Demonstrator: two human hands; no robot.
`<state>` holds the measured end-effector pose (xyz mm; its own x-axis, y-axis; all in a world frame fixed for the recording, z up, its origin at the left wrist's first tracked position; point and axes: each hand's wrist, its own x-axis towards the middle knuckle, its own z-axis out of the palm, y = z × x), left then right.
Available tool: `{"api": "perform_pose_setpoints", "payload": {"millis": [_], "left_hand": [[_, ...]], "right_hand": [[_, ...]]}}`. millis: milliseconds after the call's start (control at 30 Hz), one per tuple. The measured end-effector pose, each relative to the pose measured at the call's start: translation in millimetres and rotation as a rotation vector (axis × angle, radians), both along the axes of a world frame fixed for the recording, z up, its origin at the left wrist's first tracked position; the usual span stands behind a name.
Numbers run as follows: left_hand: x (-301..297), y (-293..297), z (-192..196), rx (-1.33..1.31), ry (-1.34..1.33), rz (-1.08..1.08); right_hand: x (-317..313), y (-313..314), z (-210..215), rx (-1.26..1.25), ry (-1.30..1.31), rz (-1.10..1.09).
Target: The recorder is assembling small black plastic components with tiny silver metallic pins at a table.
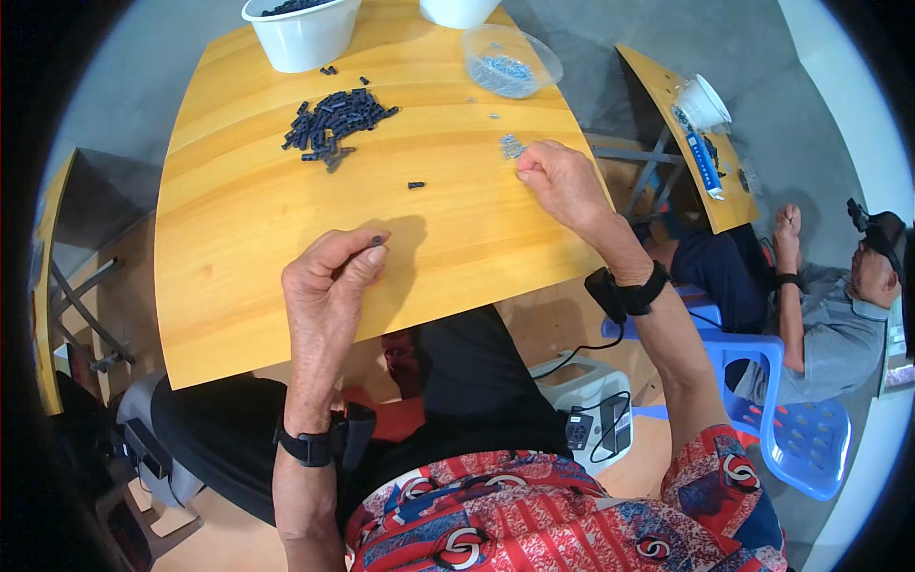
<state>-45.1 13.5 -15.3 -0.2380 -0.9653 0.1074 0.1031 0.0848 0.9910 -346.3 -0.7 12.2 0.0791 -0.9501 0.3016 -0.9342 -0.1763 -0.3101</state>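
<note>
My left hand (329,276) is over the near part of the wooden table. Its thumb and forefinger pinch a small black plastic plug (377,241), one end of which shows between the fingertips. My right hand (569,188) is at the table's right side, fingers curled together beside a small scatter of silvery metal pieces (512,146), perhaps screws. Whatever its fingertips hold is hidden. Between the hands and farther off lies a single black plug (416,185). A heap of similar black plugs (338,119) spreads across the table beyond my left hand.
At the far edge stand a white tub (303,38) of black pieces and another white container (459,10). A clear plastic bowl (534,67) holds more silvery pieces. To the right, another person (829,315) sits by a second table (701,181) and a blue plastic stool (805,448).
</note>
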Motion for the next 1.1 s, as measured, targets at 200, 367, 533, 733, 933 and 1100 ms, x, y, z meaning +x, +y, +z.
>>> {"api": "perform_pose_setpoints", "payload": {"millis": [200,367,533,733,933,1100], "left_hand": [[-1.3,4.1,-0.8,-0.004,0.042,-0.023],[-8.2,8.3,0.7,0.003,0.061,-0.057],[-9.0,10.8,0.8,0.005,0.01,-0.058],[-8.7,12.2,1.4,0.039,0.052,-0.051],[-8.7,10.0,1.9,0.014,0.034,-0.059],[-9.3,9.8,0.4,0.002,0.021,-0.065]], "right_hand": [[30.1,16.9,22.9,0.482,-0.992,-0.087],[71.2,30.0,24.3,0.571,-1.358,0.053],[93.1,35.6,14.4,0.641,-1.488,0.121],[108.7,41.7,7.0,0.654,-1.531,0.178],[115.3,45.0,1.4,0.618,-1.5,0.215],[115.1,46.8,4.9,0.553,-1.383,0.156]]}}
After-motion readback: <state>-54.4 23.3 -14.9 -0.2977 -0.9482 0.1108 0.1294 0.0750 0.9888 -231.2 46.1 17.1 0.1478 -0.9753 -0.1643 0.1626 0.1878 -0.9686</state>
